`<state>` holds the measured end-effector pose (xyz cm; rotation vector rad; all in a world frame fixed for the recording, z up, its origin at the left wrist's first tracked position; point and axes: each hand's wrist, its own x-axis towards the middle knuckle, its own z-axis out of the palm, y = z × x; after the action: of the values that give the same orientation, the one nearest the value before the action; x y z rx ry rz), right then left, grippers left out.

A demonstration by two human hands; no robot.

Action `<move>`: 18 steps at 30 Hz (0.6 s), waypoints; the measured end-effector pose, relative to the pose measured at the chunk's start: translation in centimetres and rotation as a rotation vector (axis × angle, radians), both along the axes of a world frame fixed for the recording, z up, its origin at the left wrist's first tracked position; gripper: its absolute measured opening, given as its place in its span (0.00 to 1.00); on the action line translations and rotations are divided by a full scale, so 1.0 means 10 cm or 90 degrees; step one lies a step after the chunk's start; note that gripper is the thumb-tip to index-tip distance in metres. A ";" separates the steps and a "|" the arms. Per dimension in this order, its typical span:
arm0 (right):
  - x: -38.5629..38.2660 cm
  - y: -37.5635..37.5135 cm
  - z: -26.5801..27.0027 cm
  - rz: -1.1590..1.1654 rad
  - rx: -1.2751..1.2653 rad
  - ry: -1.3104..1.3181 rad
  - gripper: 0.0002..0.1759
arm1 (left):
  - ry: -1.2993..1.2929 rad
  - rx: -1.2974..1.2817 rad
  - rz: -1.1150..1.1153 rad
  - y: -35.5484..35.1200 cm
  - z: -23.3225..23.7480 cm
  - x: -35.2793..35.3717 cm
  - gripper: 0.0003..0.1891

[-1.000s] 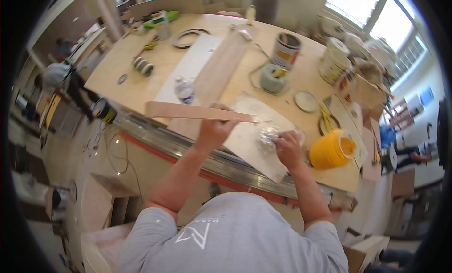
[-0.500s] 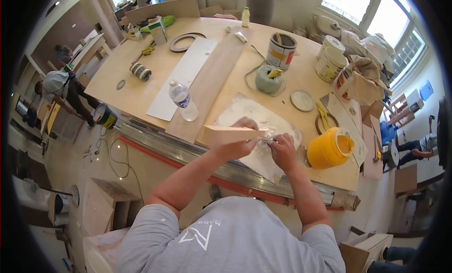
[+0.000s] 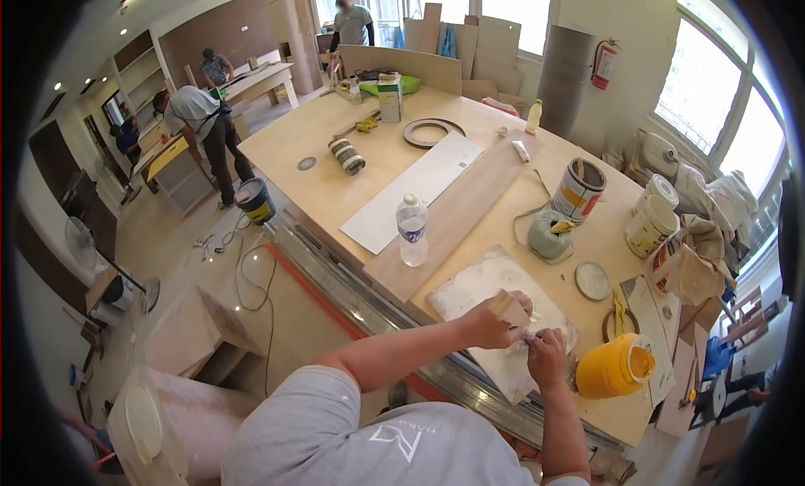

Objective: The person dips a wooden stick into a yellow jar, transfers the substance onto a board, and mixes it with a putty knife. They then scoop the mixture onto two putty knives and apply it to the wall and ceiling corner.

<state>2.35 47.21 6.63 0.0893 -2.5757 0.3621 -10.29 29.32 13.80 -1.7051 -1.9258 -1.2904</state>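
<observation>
"Item one, the hands?"

"Left hand (image 3: 496, 321): grasping a wooden strip (image 3: 507, 309), fingers wrapped about it; right hand (image 3: 547, 356): close beside the left, fingers curled in; whether it grips anything, cannot be told."

"Location of the strip?"

"Above the stained board (image 3: 474, 278), held clear of its surface; the strip points partly toward the camera, so its full length is hidden."

"Stock to the right of the stained board?"

"One yellow container (image 3: 605, 369), open-mouthed, tilted, just beside the right hand; one round lid (image 3: 593, 281), flat; one yellow-handled tool (image 3: 619, 308), lying by a dark ring (image 3: 635, 322)."

"Beyond the stained board?"

"One rounded green pot (image 3: 549, 241), yellow item on top; one large paint can (image 3: 579, 192), upright, farther off, a handle standing in it."

"And to its left?"

"One clear bottle (image 3: 412, 241), upright, blue label, standing on a brown plank (image 3: 470, 209); one white panel (image 3: 407, 194), flat, on the plank's far side."

"Support for the stained board?"

"A pale wood counter (image 3: 281, 146), broad; it carries the listed containers too."
</observation>
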 end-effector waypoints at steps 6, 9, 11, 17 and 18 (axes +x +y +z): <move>0.03 0.01 0.10 -0.012 -0.094 0.038 0.05 | -0.017 -0.008 0.028 0.02 -0.10 -0.13 0.07; 0.02 0.00 0.23 -0.039 -0.200 0.045 0.05 | -0.092 -0.028 0.083 0.02 -0.32 -0.19 0.08; 0.03 0.12 0.25 -0.068 -0.282 0.049 0.05 | -0.048 0.038 0.143 -0.07 -0.16 -0.23 0.09; -0.23 0.40 0.69 -0.040 -0.724 0.028 0.18 | -0.278 0.031 0.197 -0.19 -0.37 -0.33 0.13; -0.30 0.40 0.98 -0.031 -0.724 0.026 0.19 | -0.314 0.045 0.204 -0.19 -0.39 -0.35 0.13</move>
<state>-0.67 51.23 16.40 -0.3648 -1.9653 1.6754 -13.80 27.38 9.86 -1.0445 -2.2572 -1.7308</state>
